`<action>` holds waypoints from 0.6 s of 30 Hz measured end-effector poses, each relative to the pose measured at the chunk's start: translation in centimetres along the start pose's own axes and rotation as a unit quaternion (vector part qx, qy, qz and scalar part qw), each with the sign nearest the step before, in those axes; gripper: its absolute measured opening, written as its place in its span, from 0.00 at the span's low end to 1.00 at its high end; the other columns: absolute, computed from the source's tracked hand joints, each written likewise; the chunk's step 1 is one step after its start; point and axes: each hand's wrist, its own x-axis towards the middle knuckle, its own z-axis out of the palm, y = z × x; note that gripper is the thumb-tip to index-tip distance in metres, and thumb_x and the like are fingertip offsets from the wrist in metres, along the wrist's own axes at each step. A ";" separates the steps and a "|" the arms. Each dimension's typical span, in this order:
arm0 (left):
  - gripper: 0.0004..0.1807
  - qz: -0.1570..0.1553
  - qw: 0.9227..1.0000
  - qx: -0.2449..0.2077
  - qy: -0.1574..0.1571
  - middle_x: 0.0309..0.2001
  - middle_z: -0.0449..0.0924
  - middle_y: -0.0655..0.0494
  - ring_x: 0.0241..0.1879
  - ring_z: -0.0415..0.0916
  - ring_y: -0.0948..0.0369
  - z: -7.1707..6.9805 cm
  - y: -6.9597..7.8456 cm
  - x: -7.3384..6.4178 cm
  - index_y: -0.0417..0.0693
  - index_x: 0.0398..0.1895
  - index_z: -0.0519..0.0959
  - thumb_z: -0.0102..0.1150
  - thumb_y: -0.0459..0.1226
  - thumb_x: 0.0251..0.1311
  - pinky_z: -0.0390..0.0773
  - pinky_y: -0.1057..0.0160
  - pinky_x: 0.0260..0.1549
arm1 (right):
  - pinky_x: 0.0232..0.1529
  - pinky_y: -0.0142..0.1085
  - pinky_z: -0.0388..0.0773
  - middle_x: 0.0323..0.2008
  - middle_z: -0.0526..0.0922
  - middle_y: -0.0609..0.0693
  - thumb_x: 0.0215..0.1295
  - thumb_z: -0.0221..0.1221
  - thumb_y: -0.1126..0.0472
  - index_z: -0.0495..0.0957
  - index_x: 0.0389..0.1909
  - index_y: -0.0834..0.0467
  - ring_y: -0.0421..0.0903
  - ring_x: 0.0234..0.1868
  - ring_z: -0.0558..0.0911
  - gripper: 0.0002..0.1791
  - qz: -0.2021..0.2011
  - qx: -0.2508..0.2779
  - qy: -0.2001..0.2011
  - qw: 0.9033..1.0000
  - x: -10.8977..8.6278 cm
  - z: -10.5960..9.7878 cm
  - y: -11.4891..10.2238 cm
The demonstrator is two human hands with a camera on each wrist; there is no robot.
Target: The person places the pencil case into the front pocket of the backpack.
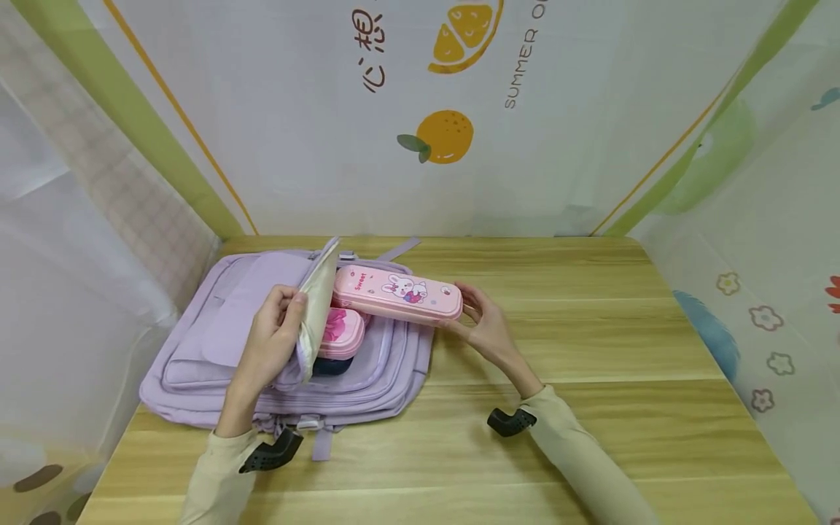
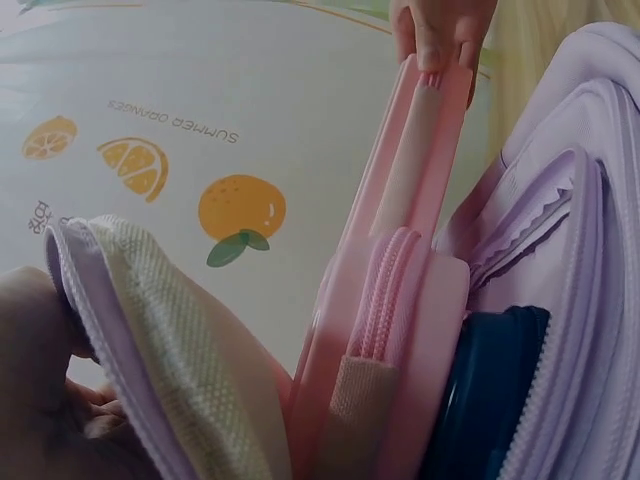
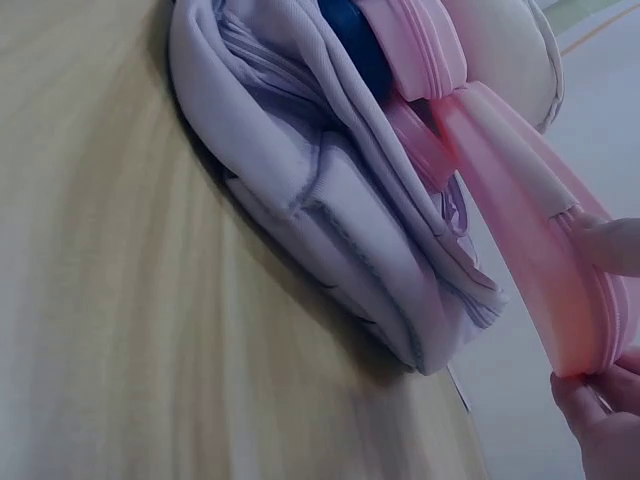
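A lavender backpack (image 1: 216, 306) lies flat on the table, its front pocket unzipped. My left hand (image 1: 272, 328) pinches the edge of the pocket flap (image 1: 319, 306) and holds it raised, cream lining showing. At the pocket's right side, my right hand (image 1: 485, 324) grips the outer end of a long pink pencil case (image 1: 400, 293) printed with a white rabbit. The case's other end is beside the flap, above the pocket. Below it, a smaller pink case (image 1: 344, 332) with a bow print sits on a dark blue item (image 1: 333, 366), mostly hidden in the pocket.
The wooden table (image 1: 558, 328) extends to the right of the backpack. A white curtain (image 1: 315, 168) with orange prints hangs behind it. A strap (image 1: 321, 445) of the backpack lies near the left forearm.
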 end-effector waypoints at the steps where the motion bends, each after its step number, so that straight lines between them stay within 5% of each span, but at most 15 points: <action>1: 0.12 -0.001 1.000 -0.002 -0.001 0.35 0.78 0.48 0.28 0.72 0.70 0.0 0.0 0.0 0.33 0.48 0.71 0.45 0.37 0.78 0.74 0.74 0.29 | 0.71 0.39 0.72 0.67 0.70 0.69 0.54 0.71 0.75 0.62 0.69 0.75 0.62 0.69 0.71 0.42 0.001 0.014 0.001 1.000 0.2 0.1 -0.1; 9: 0.13 -0.004 1.000 0.008 0.012 0.33 0.78 0.48 0.27 0.71 0.70 0.1 0.4 -0.1 0.34 0.48 0.72 0.44 0.38 0.79 0.73 0.72 0.26 | 0.68 0.33 0.74 0.65 0.71 0.71 0.48 0.70 0.81 0.67 0.64 0.76 0.65 0.68 0.72 0.39 0.000 0.068 0.005 0.998 1.5 0.3 0.0; 14: 0.13 -0.002 1.000 0.007 0.023 0.29 0.76 0.58 0.25 0.70 0.69 0.1 0.6 -0.1 0.34 0.47 0.73 0.45 0.37 0.78 0.72 0.72 0.24 | 0.71 0.43 0.73 0.65 0.72 0.71 0.50 0.71 0.79 0.69 0.66 0.75 0.64 0.66 0.74 0.39 -0.017 0.034 -0.003 0.999 2.5 0.4 0.4; 18: 0.13 -0.002 1.000 0.000 0.029 0.28 0.76 0.64 0.25 0.71 0.70 0.2 0.6 -0.1 0.33 0.47 0.73 0.45 0.37 0.78 0.73 0.72 0.24 | 0.65 0.47 0.78 0.62 0.76 0.68 0.49 0.73 0.76 0.72 0.66 0.70 0.58 0.54 0.79 0.40 -0.022 0.007 0.007 1.000 2.9 0.7 0.5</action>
